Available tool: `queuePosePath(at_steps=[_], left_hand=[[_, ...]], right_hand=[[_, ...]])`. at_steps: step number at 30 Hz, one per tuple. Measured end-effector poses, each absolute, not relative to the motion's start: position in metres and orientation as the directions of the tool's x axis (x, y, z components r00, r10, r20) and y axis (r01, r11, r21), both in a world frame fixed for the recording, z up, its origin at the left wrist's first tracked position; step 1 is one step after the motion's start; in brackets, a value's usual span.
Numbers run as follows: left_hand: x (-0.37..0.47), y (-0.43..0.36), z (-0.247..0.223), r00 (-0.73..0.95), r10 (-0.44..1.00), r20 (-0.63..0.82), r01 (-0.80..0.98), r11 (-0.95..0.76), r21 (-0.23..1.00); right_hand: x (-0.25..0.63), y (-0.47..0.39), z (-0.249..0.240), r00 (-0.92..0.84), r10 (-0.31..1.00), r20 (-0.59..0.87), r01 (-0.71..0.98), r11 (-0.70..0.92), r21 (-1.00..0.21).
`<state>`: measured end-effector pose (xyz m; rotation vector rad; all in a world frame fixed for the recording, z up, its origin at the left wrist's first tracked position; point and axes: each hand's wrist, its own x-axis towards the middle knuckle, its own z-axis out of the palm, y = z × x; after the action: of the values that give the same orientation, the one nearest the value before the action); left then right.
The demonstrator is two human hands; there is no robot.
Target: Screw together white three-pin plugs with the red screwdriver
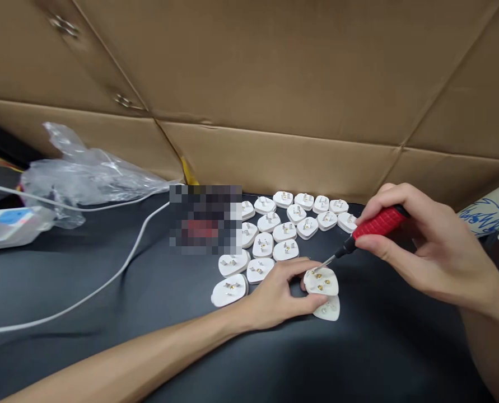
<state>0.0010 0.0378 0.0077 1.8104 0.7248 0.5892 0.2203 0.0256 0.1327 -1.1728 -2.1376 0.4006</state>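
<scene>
On the far left, well apart from the group of white, rounded plastic plugs with metal prongs (270,225), a white plastic device with a blue face (8,229) is lying at the edge of view. Nearer the plug group, a crumpled, clear plastic bag (89,173) is spreading over the black, smooth tabletop (400,358), and a thin white cable (22,326) is curving across to the left of the plugs. Behind the plug group, a brown cardboard panel (274,67) is standing.

The bare left hand (274,299) is reaching in front of the plugs, its thumb and fingers pinching a white, rounded plastic casing with brass-coloured parts (321,282). This casing is sitting in front of the plug group, toward its right end; a pale, rounded plastic piece (330,310) is showing just below it, partly under the thumb.

To the right of the plugs, the bare right hand (438,257) is grasping a red-handled metal screwdriver (377,224), thumb and index finger wrapping the handle. Its tip is meeting the casing's upper left; whether it is sitting in a screw, I cannot tell. Farther right of the plugs, a cream-coloured bundle with blue scrawls (490,207) is resting.
</scene>
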Motion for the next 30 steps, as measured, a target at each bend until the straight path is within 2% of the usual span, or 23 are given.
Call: queuePosePath(at_steps=[3,6,8,12,14,17,19,24,26,29,30], left_hand=[[0.002,0.038,0.009,0.703,0.709,0.059,0.181,-0.259,0.949],[0.002,0.038,0.010,0.689,0.723,0.055,0.187,-0.251,0.950],[0.002,0.038,0.011,0.680,0.731,0.052,0.201,-0.254,0.946],[0.002,0.037,0.012,0.684,0.728,0.045,0.221,-0.266,0.938],[0.002,0.037,0.012,0.692,0.720,0.053,0.216,-0.277,0.936],[0.002,0.038,0.011,0.688,0.723,0.068,0.214,-0.292,0.932],[0.002,0.037,0.009,0.673,0.737,0.068,0.233,-0.298,0.926],[0.002,0.037,0.007,0.672,0.738,0.056,0.264,-0.310,0.913],[0.002,0.037,0.008,0.676,0.734,0.061,0.258,-0.313,0.914],[0.003,0.037,0.009,0.663,0.747,0.047,0.274,-0.301,0.913],[0.003,0.037,0.009,0.661,0.749,0.036,0.285,-0.296,0.912]], right_hand=[[0.219,0.023,0.137,-0.341,0.869,0.358,0.665,0.493,-0.561],[0.221,0.020,0.142,-0.518,0.795,0.316,0.572,0.596,-0.563],[0.221,0.021,0.142,-0.554,0.759,0.341,0.547,0.641,-0.538],[0.218,0.024,0.136,-0.386,0.816,0.429,0.652,0.571,-0.499],[0.218,0.025,0.135,-0.373,0.828,0.420,0.661,0.554,-0.506],[0.220,0.024,0.139,-0.532,0.771,0.351,0.565,0.632,-0.530],[0.219,0.023,0.139,-0.577,0.729,0.368,0.513,0.674,-0.531],[0.212,0.023,0.130,-0.389,0.791,0.473,0.673,0.594,-0.441],[0.214,0.023,0.131,-0.392,0.804,0.448,0.688,0.579,-0.438],[0.220,0.023,0.136,-0.574,0.761,0.301,0.572,0.637,-0.518],[0.221,0.023,0.138,-0.588,0.749,0.305,0.550,0.646,-0.529]])
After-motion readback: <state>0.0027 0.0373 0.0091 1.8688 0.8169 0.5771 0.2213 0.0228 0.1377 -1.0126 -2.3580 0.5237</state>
